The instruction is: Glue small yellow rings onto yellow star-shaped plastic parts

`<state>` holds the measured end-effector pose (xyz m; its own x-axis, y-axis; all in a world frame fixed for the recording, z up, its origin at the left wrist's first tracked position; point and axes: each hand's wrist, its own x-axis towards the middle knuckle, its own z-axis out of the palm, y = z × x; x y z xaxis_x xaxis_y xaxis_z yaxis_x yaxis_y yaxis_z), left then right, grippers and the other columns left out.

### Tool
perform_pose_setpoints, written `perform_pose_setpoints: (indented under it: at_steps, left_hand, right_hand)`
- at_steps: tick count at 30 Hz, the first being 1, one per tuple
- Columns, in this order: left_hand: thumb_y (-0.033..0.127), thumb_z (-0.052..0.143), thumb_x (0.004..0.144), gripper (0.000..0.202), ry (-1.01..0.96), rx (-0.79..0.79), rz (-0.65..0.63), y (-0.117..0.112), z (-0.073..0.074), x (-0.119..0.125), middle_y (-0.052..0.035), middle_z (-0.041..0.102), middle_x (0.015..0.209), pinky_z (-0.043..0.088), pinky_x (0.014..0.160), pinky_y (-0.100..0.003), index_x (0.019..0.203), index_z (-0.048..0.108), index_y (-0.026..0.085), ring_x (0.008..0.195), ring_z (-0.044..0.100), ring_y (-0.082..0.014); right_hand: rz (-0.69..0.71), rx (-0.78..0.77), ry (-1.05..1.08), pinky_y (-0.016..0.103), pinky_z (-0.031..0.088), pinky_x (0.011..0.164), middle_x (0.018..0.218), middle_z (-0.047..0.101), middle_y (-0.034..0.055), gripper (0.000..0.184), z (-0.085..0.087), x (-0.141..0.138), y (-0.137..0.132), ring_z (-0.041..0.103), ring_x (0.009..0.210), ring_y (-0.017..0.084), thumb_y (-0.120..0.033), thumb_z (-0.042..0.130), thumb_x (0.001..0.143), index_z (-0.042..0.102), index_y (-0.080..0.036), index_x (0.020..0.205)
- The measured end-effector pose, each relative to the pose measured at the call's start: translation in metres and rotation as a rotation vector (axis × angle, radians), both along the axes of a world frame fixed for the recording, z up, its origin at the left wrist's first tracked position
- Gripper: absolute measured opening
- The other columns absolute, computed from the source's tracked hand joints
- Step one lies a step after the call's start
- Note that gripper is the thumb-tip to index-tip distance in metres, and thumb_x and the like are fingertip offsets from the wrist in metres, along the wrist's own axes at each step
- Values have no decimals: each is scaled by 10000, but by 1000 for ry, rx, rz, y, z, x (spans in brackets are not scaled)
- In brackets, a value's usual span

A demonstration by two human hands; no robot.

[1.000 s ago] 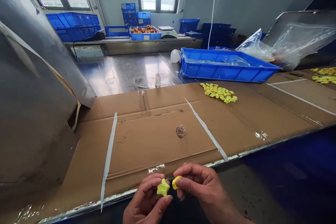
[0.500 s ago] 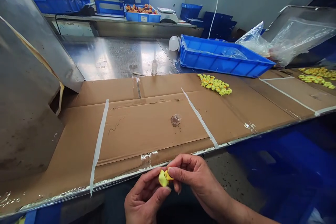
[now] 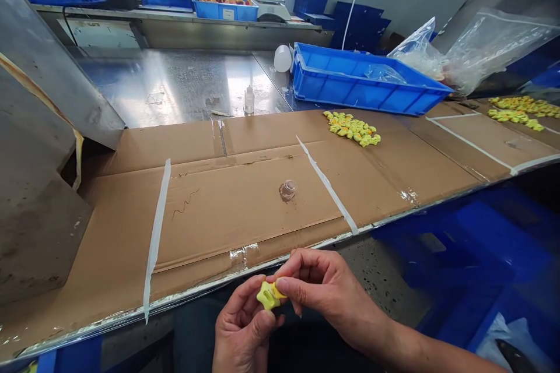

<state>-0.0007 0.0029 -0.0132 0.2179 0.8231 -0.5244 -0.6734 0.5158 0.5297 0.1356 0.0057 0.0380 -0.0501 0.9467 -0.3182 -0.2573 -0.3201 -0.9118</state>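
Both hands meet just below the front edge of the cardboard-covered table (image 3: 245, 210). My left hand (image 3: 242, 332) pinches a small yellow-green star-shaped piece (image 3: 265, 296) between thumb and fingers. My right hand (image 3: 321, 288) presses a small yellow-orange piece (image 3: 277, 291) against the star, fingers curled closed round it. The two pieces touch. A small clear round cap (image 3: 288, 189) lies on the cardboard beyond my hands.
A pile of yellow-green pieces (image 3: 352, 128) lies on the cardboard at right, another pile (image 3: 518, 111) farther right. A blue bin (image 3: 363, 78) with plastic bags stands behind. A small bottle (image 3: 249, 99) sits on the steel table. Blue crates (image 3: 481, 256) are below at right.
The two pieces were held slightly apart a second ago; now my right hand has pushed its piece onto the star. The view has tilted down and the hands sit lower.
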Motion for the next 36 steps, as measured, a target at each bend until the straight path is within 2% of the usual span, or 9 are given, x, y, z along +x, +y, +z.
perform_pose_setpoints:
  at_steps: [5,10,17,21,24,26,31,33,36]
  left_hand:
    - [204,936,376,440,-11,-9,8,1,-2,-1,-34,796,780,575,594,-177,788,783,227,647,717,-152]
    - [216,936,374,427,-23,7,10,1,-2,0,-33,795,768,570,596,-188,773,786,231,606,707,-146]
    - [200,923,412,384,-5,74,45,2,3,2,-22,788,758,535,496,-171,768,782,226,511,661,-118]
    - [218,925,414,366,19,55,69,2,3,1,-57,792,777,571,563,-188,751,782,212,594,705,-160]
    - [303,912,456,260,20,22,55,2,2,-1,-58,787,725,571,540,-180,642,765,194,549,703,-157]
    - [281,912,459,234,5,20,50,2,2,-1,-50,788,729,575,554,-181,597,747,190,570,710,-160]
    - [196,916,436,398,25,10,36,5,2,1,-83,794,852,568,701,-165,813,790,191,799,736,-201]
    - [191,913,438,370,42,25,26,7,1,2,-106,788,891,550,747,-150,786,792,172,841,732,-204]
    - [206,915,430,341,54,59,40,10,-1,6,-94,793,837,551,717,-146,746,787,181,812,734,-197]
  right_hand:
    - [20,-20,18,124,429,497,692,668,9,193,3,-2,-1,523,514,34,-270,779,751,689,-100,770]
    - [24,-24,28,127,426,492,646,651,1,204,1,-3,0,526,510,40,-271,787,737,684,-96,754]
    - [42,-18,56,176,446,528,665,675,42,229,-4,-2,1,582,562,92,-292,773,748,661,-93,765]
    - [37,-7,48,180,456,536,711,686,49,221,-6,-2,1,587,593,98,-292,774,750,666,-101,764]
    - [38,4,22,188,464,542,698,687,49,223,-7,-1,1,585,584,98,-304,760,768,660,-104,764]
    - [23,2,3,187,462,535,679,682,38,234,-8,0,1,565,554,88,-308,774,752,656,-106,757]
    - [-27,7,-70,164,441,524,675,663,11,235,-5,8,6,533,518,57,-323,772,756,672,-110,771]
    - [-34,11,-87,164,440,524,679,658,7,243,-4,10,8,534,521,58,-335,772,755,675,-114,771]
    - [-21,6,-66,171,441,516,693,672,19,256,-6,8,8,533,514,62,-354,772,752,675,-117,771]
